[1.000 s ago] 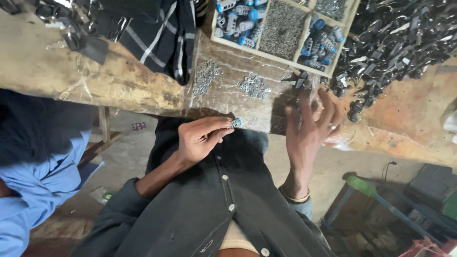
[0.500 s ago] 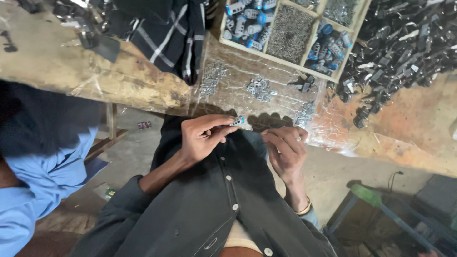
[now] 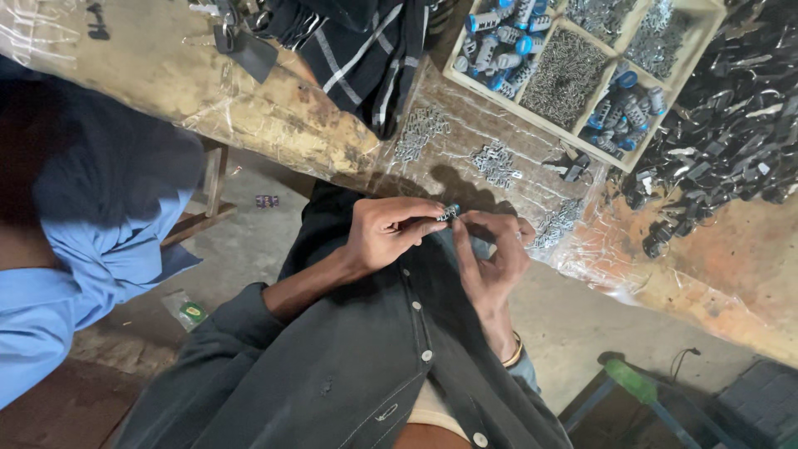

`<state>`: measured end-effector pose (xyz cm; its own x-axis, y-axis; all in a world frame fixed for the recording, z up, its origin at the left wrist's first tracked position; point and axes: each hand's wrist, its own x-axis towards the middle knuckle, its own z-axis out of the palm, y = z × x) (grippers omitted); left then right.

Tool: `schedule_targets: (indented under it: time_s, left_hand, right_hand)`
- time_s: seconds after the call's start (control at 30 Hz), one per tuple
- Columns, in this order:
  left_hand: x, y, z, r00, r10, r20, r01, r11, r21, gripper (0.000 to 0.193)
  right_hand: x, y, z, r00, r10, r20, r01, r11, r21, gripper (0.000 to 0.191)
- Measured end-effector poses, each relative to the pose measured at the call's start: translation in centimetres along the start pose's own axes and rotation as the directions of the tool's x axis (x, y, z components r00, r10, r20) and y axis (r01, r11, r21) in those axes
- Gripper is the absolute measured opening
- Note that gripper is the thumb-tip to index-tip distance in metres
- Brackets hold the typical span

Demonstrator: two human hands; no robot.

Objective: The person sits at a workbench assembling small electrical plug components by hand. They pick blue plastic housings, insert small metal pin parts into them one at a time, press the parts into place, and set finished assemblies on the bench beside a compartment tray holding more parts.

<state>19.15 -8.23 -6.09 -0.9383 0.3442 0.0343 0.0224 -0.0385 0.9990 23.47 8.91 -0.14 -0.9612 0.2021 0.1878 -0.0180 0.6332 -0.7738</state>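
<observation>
Both hands, left hand [image 3: 386,233] and right hand [image 3: 490,254], pinch a small, half-hidden metal part [image 3: 449,214].

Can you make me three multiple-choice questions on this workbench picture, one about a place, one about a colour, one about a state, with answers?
1. Where is the small metal part?
A. In the tray
B. Between both hands, over the bench edge
C. On the floor

2. What colour are the capped cylinders in the divided wooden tray?
A. Blue
B. Red
C. Yellow

3. What is the left hand doing?
A. Lying flat on the bench
B. Hanging open
C. Pinching the part

Answers: 1 B, the left hand and right hand meet at the part by the plastic-covered bench. 2 A, their caps and bodies look blue. 3 C, its fingertips close on the part.
</observation>
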Motion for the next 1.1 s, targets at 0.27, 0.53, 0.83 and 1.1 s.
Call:
schedule_targets:
  time_s: [0.27, 0.53, 0.83, 1.1]
  left_hand:
    - [0.0, 0.0, -1.6, 0.949, 0.316, 0.026, -0.311, 0.915, 0.255, 0.02]
    - [-1.4, 0.7, -4.0, 0.987, 0.057, -0.147, -0.041, 0.993, 0.108, 0.022]
    - [-0.9, 0.0, -3.0, 0.998, 0.011, -0.068, -0.008, 0.999, 0.041, 0.021]
    - [0.0, -0.1, -0.1, 0.999, -0.035, -0.001, 0.035, 0.999, -0.008, 0.021]
  right_hand:
    - [2.3, -1.5, -1.1, 0.965, -0.014, 0.264, 0.081, 0.967, -0.242, 0.024]
    - [6.4, -2.6, 2.0, 0.952, -0.153, 0.265, 0.269, 0.831, -0.486, 0.045]
    - [1.0, 1.5, -1.8, 0.888, -0.356, 0.29, 0.431, 0.864, -0.261, 0.031]
    - [-0.8, 1.7, -1.6, 0.996, -0.049, 0.079, 0.044, 0.997, 0.061, 0.018]
